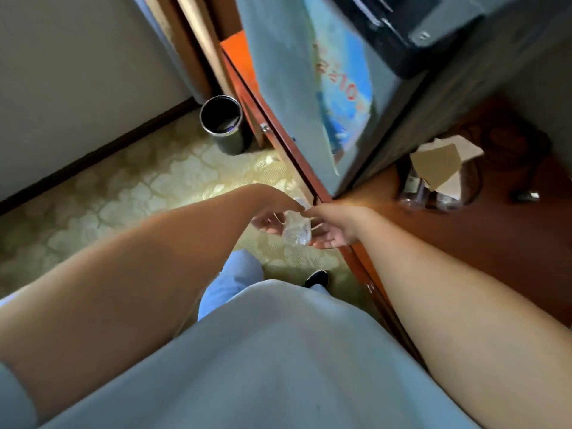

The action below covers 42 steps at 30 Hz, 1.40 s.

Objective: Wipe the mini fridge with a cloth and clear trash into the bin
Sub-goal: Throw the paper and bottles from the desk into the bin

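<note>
Far left, the bin stands on the carpet by the wall w/ something small already in it, so some trash looks cleared. Mid-frame, the left hand curls round a clear plastic bottle, held over the floor, well apart from the bin. The right hand is touching the bottle's other side, fingers relaxed; can't tell if it really grips. Looks like a hand-over, bottle bound for the bin, I'd guess. Right, the mini fridge sits on the wooden cabinet; beside it more clear containers and paper scraps are left to clear. No cloth in view; wiping prob. not begun, can't confirm.
</note>
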Motion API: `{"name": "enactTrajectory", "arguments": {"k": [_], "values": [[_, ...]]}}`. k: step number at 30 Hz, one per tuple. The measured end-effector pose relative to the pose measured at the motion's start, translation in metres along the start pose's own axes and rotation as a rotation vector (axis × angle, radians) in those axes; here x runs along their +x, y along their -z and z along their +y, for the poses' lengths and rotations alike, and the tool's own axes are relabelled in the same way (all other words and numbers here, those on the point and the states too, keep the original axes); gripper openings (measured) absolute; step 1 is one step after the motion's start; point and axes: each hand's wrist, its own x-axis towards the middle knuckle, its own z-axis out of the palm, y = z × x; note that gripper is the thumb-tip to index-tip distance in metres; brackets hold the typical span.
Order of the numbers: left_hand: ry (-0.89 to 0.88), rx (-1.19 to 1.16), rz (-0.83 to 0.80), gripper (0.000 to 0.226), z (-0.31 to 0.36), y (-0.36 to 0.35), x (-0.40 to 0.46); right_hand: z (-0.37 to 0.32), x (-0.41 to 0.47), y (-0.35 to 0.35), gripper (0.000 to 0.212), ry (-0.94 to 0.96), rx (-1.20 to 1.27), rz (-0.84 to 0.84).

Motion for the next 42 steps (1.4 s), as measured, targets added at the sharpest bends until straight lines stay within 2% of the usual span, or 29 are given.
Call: {"name": "enactTrajectory", "arguments": {"k": [4, 7, 11, 19, 22, 26, 34, 37, 40, 42], "values": [[-0.054, -0.266, 0.028, 0.052, -0.034, 0.048, 0.005, -0.052, 0.005, -0.042, 0.034, 0.049, -0.038, 0.033], [-0.096, -0.437, 0.007, 0.038, -0.044, 0.074, 0.007, -0.08, 0.013, -0.06, 0.028, 0.071, -0.011, 0.047], [-0.101, -0.584, 0.026, 0.043, -0.062, 0.139, 0.022, -0.14, 0.036, -0.099, 0.02, 0.07, 0.018, 0.053], [-0.143, -0.808, 0.068, 0.047, -0.061, 0.281, 0.075, -0.275, 0.124, -0.158, 0.028, 0.086, 0.111, 0.213], [-0.123, -0.868, 0.053, 0.043, -0.058, 0.334, 0.094, -0.325, 0.158, -0.173, 0.03, 0.056, 0.151, 0.224], [-0.099, -0.889, 0.063, 0.04, -0.053, 0.399, 0.121, -0.386, 0.194, -0.191, 0.017, 0.016, 0.198, 0.265], [-0.107, -0.957, 0.071, 0.015, -0.03, 0.5, 0.149, -0.493, 0.245, -0.206, 0.026, -0.002, 0.231, 0.289], [-0.135, -1.021, 0.101, 0.024, -0.017, 0.53, 0.16, -0.528, 0.273, -0.202, 0.033, 0.023, 0.22, 0.344], [-0.123, -0.991, 0.162, 0.038, -0.012, 0.545, 0.17, -0.55, 0.284, -0.199, 0.025, 0.048, 0.203, 0.409], [-0.104, -0.95, 0.16, 0.041, -0.014, 0.547, 0.178, -0.55, 0.292, -0.193, 0.027, 0.028, 0.173, 0.453]]}}
